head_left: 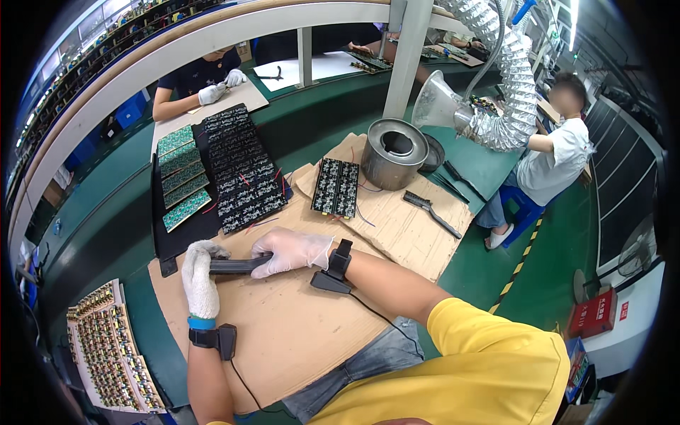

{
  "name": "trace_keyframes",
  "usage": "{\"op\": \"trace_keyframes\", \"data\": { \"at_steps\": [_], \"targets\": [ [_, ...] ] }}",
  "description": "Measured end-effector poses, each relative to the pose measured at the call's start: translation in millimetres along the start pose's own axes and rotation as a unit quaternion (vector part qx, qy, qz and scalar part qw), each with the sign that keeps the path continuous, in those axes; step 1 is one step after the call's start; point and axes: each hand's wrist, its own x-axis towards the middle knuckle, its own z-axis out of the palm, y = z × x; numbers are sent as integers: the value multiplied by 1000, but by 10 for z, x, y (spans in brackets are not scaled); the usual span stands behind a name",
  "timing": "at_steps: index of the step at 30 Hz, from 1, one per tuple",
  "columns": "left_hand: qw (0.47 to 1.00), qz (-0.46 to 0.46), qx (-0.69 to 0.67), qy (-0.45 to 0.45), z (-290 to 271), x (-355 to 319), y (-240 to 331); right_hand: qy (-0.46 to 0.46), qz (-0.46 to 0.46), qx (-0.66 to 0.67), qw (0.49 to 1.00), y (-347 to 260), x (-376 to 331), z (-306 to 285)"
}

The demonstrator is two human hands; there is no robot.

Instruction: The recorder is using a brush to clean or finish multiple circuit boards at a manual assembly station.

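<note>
Between my two hands, above the cardboard, is a black bar-like piece [241, 266] with ridges along its length; its kind does not show. My left hand [201, 280], in a white knitted glove, closes round its left end. My right hand [292, 253], in a thin translucent glove, pinches its right end, thumb and fingers together. Just beyond my right hand lies a black circuit board panel [336, 188], dense with components. Further right a black brush [431, 212] rests on the cardboard sheet [283, 340].
A metal can [394, 154] stands behind the panel, below a fume duct [506, 92]. Black boards [244, 170] and green boards [185, 210] lie far left. A board tray [113, 350] sits near left. Across the bench a person's gloved hands [223, 86] work; another person [552, 156] sits right.
</note>
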Motion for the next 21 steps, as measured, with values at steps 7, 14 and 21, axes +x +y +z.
{"op": "trace_keyframes", "data": {
  "at_steps": [7, 14, 21],
  "targets": [
    [1000, 5, -29, -5, 69, -4, 56, -12, 12, 3, 1000, -7, -8, -11],
    [999, -5, -47, -26, 41, -9, 40, -10, 10, 5, 1000, -4, -5, 4],
    [998, -10, -49, -29, 55, -13, 49, -10, 4, 4, 1000, 33, 7, 11]
  ]
}}
